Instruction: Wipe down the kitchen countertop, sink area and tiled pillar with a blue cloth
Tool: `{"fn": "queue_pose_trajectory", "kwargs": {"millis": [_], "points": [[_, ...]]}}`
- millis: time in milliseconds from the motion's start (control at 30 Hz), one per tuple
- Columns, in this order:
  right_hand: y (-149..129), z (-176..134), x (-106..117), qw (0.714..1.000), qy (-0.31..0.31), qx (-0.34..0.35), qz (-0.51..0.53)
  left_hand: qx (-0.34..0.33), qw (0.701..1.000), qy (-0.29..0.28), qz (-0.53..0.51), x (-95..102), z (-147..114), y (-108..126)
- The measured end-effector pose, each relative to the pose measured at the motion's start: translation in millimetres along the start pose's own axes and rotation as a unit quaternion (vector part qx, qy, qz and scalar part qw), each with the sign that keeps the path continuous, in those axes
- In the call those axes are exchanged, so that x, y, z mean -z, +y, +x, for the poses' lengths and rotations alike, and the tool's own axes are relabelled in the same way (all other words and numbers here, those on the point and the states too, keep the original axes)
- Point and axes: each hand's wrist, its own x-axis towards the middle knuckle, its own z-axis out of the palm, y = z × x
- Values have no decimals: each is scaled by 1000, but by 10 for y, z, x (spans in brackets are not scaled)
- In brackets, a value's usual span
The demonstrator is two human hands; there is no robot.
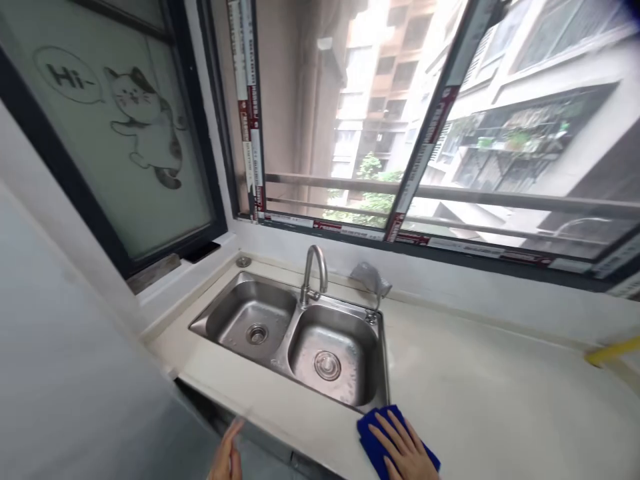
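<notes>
The blue cloth lies directly under the right hand, which presses flat on it with fingers extended rather than clenched, the counter beneath, the sink just beyond the fingertips, and the left hand, unclenched, well off to the left.

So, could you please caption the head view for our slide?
Right hand on blue cloth at the corner of a double sink.

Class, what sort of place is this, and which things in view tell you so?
Most likely a kitchen: it has a double metal sink with a curved faucet, and a pale counter where a blue cloth lies under the right hand.
</notes>
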Motion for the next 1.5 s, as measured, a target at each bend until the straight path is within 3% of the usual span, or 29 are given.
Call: {"fn": "queue_pose_trajectory", "kwargs": {"millis": [67,133,233,300,433,600,767,967,1067,1200,1500], "points": [[204,-243,-87,997,41,-57,-34,-60,997,34,-34,-160,248,218],[354,-332,-154,988,83,-119,-57,-96,994,48,-2,-304,456,439],[524,-170,-190,969,120,-206,-70,-52,990,53,123,-529,631,673],[655,69,-175,957,127,-250,-76,-12,977,62,202,-670,667,736],[1057,625,-131,943,117,-299,-85,-2,951,83,299,-828,680,757],[1716,1365,-169,928,109,-344,-94,61,940,78,326,-884,728,787],[2326,2161,-192,917,113,-375,-76,55,926,93,361,-950,721,702],[2763,2911,-128,889,134,-436,-38,50,918,100,380,-956,743,706],[2810,2998,-138,881,133,-454,-28,65,921,98,372,-957,764,740],[2682,2773,-196,901,92,-422,-25,66,922,96,370,-936,762,761],[1648,1887,79,945,55,-308,-100,59,929,91,355,-858,737,912]]}}
